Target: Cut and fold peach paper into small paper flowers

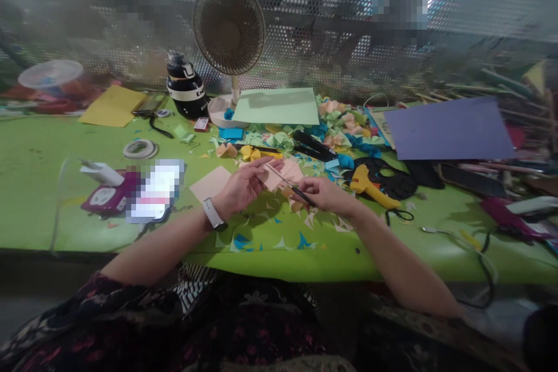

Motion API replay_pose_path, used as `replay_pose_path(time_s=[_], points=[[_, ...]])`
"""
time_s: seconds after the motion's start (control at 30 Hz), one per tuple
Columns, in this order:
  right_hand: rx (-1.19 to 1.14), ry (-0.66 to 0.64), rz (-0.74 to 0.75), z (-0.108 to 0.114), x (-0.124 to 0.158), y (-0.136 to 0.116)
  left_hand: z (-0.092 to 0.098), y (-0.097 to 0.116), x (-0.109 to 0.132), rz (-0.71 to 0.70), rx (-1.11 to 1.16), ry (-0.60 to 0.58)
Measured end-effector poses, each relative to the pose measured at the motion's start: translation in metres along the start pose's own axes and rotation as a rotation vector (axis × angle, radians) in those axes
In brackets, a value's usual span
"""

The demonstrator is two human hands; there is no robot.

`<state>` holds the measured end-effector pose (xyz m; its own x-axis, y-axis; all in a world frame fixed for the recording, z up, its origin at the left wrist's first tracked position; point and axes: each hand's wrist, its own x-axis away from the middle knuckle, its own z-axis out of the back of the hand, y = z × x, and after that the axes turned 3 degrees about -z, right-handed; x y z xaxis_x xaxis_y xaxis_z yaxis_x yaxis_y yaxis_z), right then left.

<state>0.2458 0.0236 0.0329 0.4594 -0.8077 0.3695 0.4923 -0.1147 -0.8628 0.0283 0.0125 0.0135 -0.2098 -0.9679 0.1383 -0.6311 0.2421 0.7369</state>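
My left hand, with a watch on its wrist, pinches a folded piece of peach paper above the green table. My right hand is closed around the dark handles of a pair of scissors. The scissors' thin blades point up and left and lie against the peach paper. Beneath my left wrist a flat peach sheet rests on the table. Paper scraps in blue, pale green and peach are scattered below both hands.
Behind my hands are a heap of cut paper, a black stapler and a fan. A bottle, tape roll and phone stand or lie leftward. A yellow-handled tool and purple sheet lie rightward.
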Motion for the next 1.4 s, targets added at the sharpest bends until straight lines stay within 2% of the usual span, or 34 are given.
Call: replay_pose_path(time_s=[0.27, 0.37, 0.43, 0.5, 0.6, 0.67, 0.77, 0.9, 1.23, 1.4], points=[[-0.052, -0.108, -0.012, 0.002, 0.000, 0.002, 0.002, -0.002, -0.002, 0.012, 0.004, -0.001], [-0.077, -0.062, 0.044, 0.007, -0.001, 0.003, 0.004, -0.003, -0.003, 0.005, -0.022, -0.006], [-0.083, 0.050, 0.094, 0.015, -0.002, 0.004, 0.005, -0.003, -0.003, 0.000, -0.032, -0.004], [0.002, 0.249, 0.141, 0.026, -0.004, 0.008, 0.005, -0.003, -0.003, -0.008, -0.034, -0.007], [0.399, 0.583, 0.136, 0.041, -0.008, 0.016, 0.004, -0.002, -0.003, -0.016, -0.044, -0.001], [0.693, 0.687, 0.051, 0.047, -0.012, 0.021, 0.002, -0.001, -0.002, -0.015, -0.052, 0.002], [0.909, 0.696, -0.109, 0.050, -0.018, 0.027, 0.002, 0.000, -0.002, -0.007, -0.049, 0.009], [0.941, 0.665, -0.232, 0.052, -0.022, 0.028, 0.003, -0.001, -0.002, -0.011, -0.033, -0.015], [1.011, 0.671, -0.319, 0.055, -0.018, 0.027, 0.001, -0.001, 0.001, -0.006, -0.017, -0.004], [0.927, 0.635, -0.260, 0.058, -0.015, 0.024, -0.001, 0.000, 0.002, -0.016, -0.030, -0.014]])
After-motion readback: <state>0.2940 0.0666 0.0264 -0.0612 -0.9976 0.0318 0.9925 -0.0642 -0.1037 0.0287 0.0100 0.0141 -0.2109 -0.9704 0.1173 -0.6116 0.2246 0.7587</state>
